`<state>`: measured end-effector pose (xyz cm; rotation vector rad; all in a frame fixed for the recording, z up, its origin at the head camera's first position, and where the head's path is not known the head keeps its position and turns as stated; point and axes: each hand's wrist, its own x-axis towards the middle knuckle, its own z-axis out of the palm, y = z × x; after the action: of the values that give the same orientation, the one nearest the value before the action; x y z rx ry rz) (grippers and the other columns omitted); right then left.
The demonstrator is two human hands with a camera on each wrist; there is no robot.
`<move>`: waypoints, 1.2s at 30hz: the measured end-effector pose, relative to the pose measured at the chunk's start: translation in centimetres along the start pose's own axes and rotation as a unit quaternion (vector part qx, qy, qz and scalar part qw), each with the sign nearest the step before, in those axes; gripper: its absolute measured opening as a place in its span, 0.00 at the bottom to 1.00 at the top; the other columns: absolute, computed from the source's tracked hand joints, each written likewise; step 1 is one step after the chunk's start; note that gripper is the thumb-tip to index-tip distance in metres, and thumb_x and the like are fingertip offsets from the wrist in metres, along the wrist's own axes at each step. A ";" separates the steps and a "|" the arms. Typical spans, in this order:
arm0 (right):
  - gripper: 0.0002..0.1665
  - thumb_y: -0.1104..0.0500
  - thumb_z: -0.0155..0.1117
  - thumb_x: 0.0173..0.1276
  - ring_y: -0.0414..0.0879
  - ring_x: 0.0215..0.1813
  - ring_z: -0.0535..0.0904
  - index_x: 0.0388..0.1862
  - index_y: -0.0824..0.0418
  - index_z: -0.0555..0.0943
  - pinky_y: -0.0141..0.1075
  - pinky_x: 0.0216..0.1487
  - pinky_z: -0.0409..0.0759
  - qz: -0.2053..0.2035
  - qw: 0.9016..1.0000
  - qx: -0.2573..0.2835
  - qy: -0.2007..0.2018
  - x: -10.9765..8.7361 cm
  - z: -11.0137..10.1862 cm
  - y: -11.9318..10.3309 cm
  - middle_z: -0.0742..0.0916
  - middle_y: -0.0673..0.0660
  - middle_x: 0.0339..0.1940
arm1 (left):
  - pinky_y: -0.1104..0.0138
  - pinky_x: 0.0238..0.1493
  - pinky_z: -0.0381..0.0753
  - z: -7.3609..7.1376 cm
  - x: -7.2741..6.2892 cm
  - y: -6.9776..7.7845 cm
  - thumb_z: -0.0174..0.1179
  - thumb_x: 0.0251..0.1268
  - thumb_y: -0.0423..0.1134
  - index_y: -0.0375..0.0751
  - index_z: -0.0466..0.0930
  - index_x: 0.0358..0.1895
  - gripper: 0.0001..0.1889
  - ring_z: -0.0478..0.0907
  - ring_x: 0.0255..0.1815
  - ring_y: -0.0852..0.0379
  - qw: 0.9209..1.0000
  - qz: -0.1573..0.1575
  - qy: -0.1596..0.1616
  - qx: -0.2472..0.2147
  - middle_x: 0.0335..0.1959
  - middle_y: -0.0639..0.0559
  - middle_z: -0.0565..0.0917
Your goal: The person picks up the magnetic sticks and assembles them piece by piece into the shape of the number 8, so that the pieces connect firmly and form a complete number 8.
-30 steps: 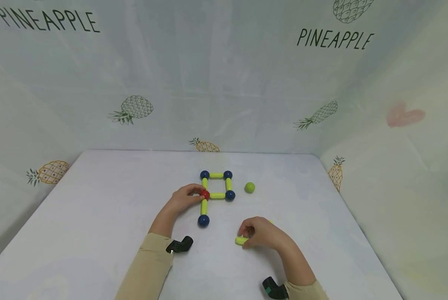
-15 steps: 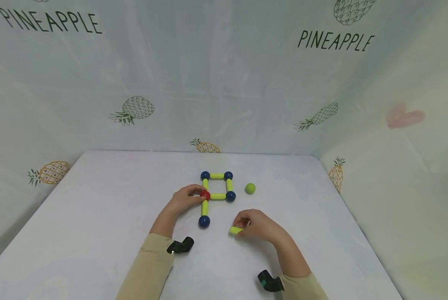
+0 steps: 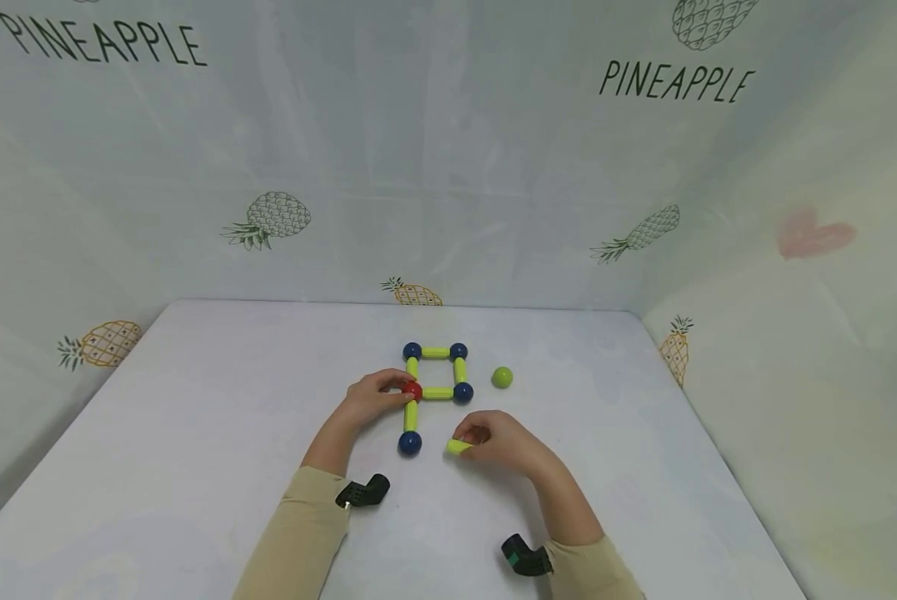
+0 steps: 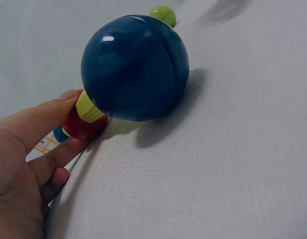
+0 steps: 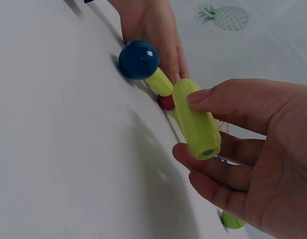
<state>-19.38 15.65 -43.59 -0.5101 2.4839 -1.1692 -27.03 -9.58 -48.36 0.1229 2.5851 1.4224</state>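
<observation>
My left hand [image 3: 369, 398] pinches a red ball [image 3: 413, 391] between thumb and fingers. That ball is one corner of a flat square of yellow-green rods, with blue balls at the other corners. From the red ball one more rod [image 3: 411, 416] runs toward me, ending in a blue ball [image 4: 135, 68] that looms large in the left wrist view. In my right hand [image 3: 503, 442] is a loose yellow-green rod [image 5: 197, 119], held by thumb and fingers just right of the near blue ball and apart from it. A small metal disc shows in the rod's end.
A green ball [image 3: 502, 377] lies alone to the right of the square. Everything stands on a white table [image 3: 216, 467], with a pineapple-print cloth [image 3: 448, 167] rising behind it. Black wrist devices [image 3: 363, 491] sit at both cuffs.
My right hand has moved left and away from me, carrying the rod closer to the near blue ball. The left hand has kept its hold on the red ball.
</observation>
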 end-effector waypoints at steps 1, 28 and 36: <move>0.09 0.64 0.71 0.60 0.43 0.39 0.76 0.40 0.57 0.84 0.36 0.43 0.77 -0.001 1.000 0.002 0.001 0.1 0.1 0.0 0.82 0.48 0.34 | 0.47 0.66 0.64 0.0 0.0 0.0 0.69 0.60 0.45 0.56 0.83 0.51 0.15 0.69 0.65 0.47 1.000 0.001 0.000 -0.001 0.49 0.56 0.83; 0.09 0.64 0.67 0.62 0.45 0.38 0.75 0.42 0.58 0.86 0.38 0.41 0.76 0.002 0.999 0.015 0.028 2.4 2.3 0.4 0.83 0.48 0.35 | 0.43 0.66 0.59 0.1 0.1 0.2 0.69 0.59 0.48 0.58 0.84 0.50 0.15 0.70 0.63 0.48 1.000 -0.006 0.013 0.028 0.47 0.58 0.84; 0.08 0.62 0.68 0.63 0.44 0.38 0.75 0.43 0.57 0.85 0.38 0.41 0.76 0.005 0.999 0.020 0.027 2.5 2.6 0.3 0.83 0.48 0.35 | 0.41 0.65 0.55 -0.1 0.0 0.3 0.68 0.60 0.48 0.57 0.84 0.51 0.15 0.70 0.63 0.47 0.999 0.003 0.009 0.040 0.48 0.57 0.84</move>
<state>-20.42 12.98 -45.75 -0.4593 2.4985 -1.2421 -27.02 -9.48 -48.08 0.1297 2.6597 1.3272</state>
